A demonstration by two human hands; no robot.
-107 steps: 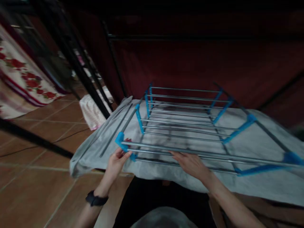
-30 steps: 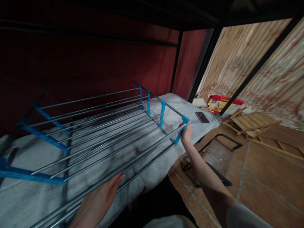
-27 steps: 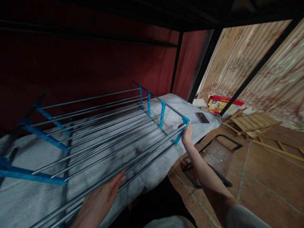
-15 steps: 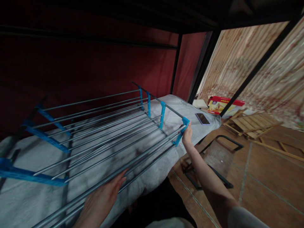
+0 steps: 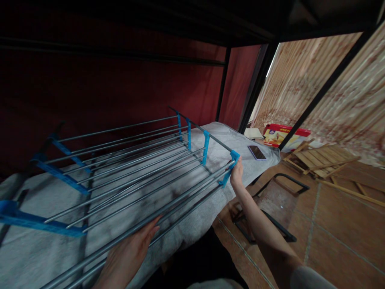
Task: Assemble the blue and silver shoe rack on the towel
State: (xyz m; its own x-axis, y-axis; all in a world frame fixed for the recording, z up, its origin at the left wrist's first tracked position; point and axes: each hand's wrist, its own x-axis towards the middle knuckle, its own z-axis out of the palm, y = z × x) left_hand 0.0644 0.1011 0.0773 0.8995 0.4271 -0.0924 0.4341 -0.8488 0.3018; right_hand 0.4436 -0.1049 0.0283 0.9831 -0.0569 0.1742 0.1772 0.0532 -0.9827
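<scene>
A metal-tube shoe rack (image 5: 129, 188) with blue plastic brackets lies across the grey cloth of a bed, its tubes running from near left to far right. My right hand (image 5: 236, 173) is closed around the blue bracket (image 5: 234, 155) at the rack's near right corner. Lower in the view, my left hand (image 5: 132, 251) is closed on the nearest tube (image 5: 99, 247), its fingertips reaching between two tubes; its thumb is hidden. At the left end, the near tubes run past the lower edge of the picture.
A phone (image 5: 257, 152), an open book (image 5: 253, 133) and a red and yellow box (image 5: 285, 135) are near the bed's far right end. A folding chair (image 5: 275, 200) and wooden slatted furniture (image 5: 323, 158) stand on the tiled floor. Dark bed posts (image 5: 258, 86) rise at the right.
The view has shifted very slightly. Both hands stay at the same places on the shoe rack, which lies practically as before.
</scene>
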